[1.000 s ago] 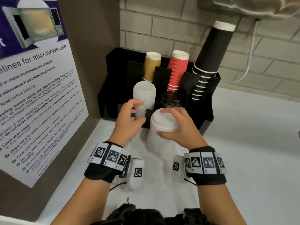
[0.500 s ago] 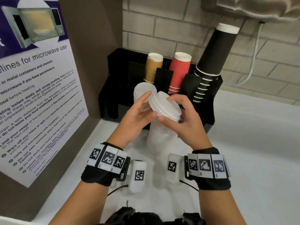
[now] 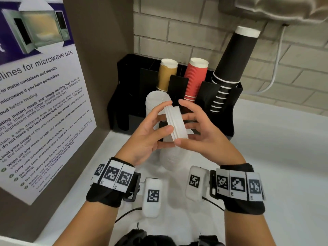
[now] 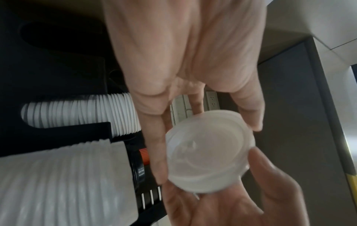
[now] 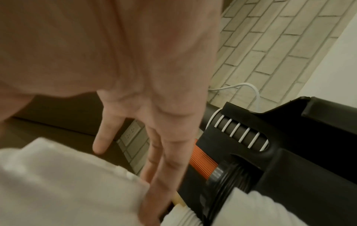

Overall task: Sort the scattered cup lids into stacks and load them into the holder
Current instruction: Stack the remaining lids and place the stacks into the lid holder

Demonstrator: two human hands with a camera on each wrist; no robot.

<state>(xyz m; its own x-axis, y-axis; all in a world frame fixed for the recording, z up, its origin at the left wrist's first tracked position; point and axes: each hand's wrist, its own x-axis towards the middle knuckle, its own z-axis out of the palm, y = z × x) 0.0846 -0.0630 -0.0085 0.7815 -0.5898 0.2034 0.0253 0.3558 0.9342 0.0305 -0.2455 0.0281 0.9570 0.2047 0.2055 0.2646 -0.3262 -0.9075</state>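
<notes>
Translucent matt white plastic lids [image 3: 175,122] with ridged rims, matt black plastic holder [image 3: 221,110], ribbed red paper cups [image 3: 195,80], smooth black paper cups [image 3: 234,57], glossy printed poster [image 3: 35,96], smooth white desk [image 3: 275,148], rough pale brick wall [image 3: 177,32]

Even, soft indoor light keeps the head view sharp though bowed at its edges, the white bench [image 3: 276,157] nearly blown out, while both wrist views are dimmer and motion-blurred

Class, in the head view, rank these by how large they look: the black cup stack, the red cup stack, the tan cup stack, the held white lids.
1. black cup stack
2. red cup stack
3. tan cup stack
4. held white lids, nearer the camera, so their place against the tan stack is unsure.
</notes>
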